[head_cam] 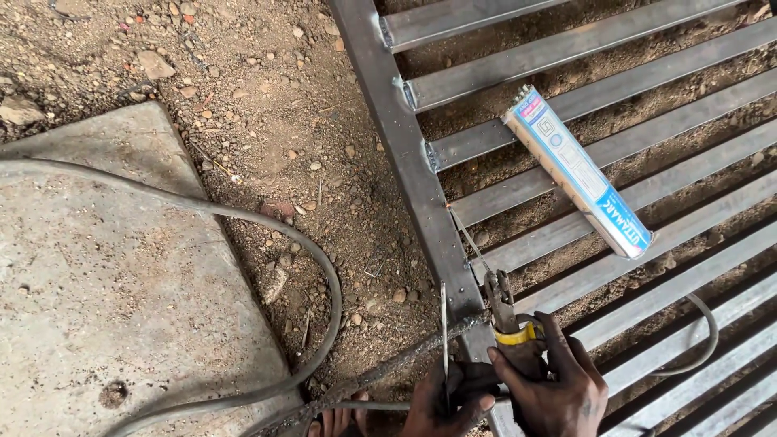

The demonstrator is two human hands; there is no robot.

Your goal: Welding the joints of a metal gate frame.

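The right hand (pixel 558 388) keeps a closed grip on the electrode holder (pixel 506 311), whose welding rod (pixel 468 239) slants up to the frame's long side rail (pixel 405 146), its tip at the joint with a crossbar (pixel 566 174). The left hand (pixel 441 405) is closed around a thin loose rod (pixel 443 332). For a sound weld, I judge the tip should stay on the seam at a steady angle. A box of electrodes (pixel 576 171) lies across the bars; cable (pixel 243 235) loops over the ground.
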